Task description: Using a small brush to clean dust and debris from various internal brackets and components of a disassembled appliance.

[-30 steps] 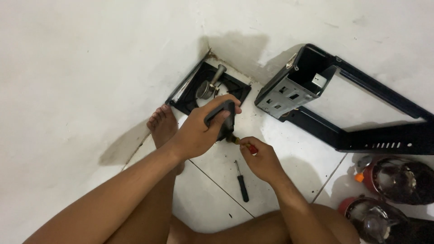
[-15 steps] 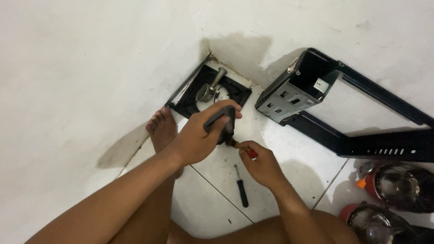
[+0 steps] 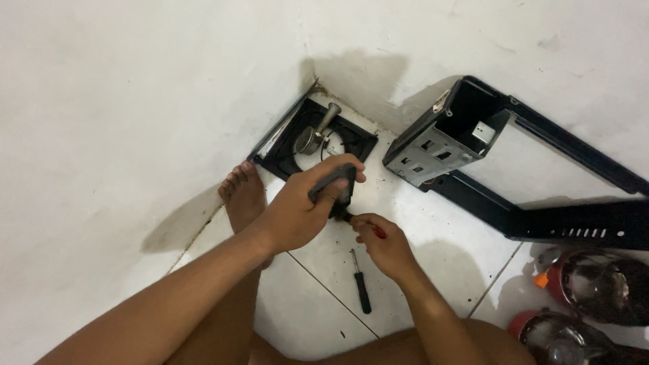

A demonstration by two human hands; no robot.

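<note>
**White-tiled floor corner: small dark part under a red-handled screwdriver**

White floor tiles [image 3: 433, 230] meet stained white walls at upper centre of the frame; all items lie on the floor.

- Left hand [image 3: 304, 209]: clenched around a small dark grey part [image 3: 336, 189], held just above the tile at centre frame.
- Right hand [image 3: 382, 243]: pinching a red-handled screwdriver [image 3: 376, 231], tip at the part's lower edge.
- Spare black screwdriver [image 3: 360, 287]: lying loose, just below the right hand.
- Bare foot [image 3: 243, 199]: left of the hands, near them.
- Black square frame with a metal fitting [image 3: 314, 135]: in the corner, upper centre.
- Black metal chassis [image 3: 473, 149]: upper right.
- Two red-rimmed glass-domed pieces [image 3: 595, 284]: lower right.

Risks, as judged: the part is unsupported, so a slipped tip could jab the left fingers or the foot. A freed screw could roll off among the dark specks. Whether the tip is seated cannot be told.
</note>
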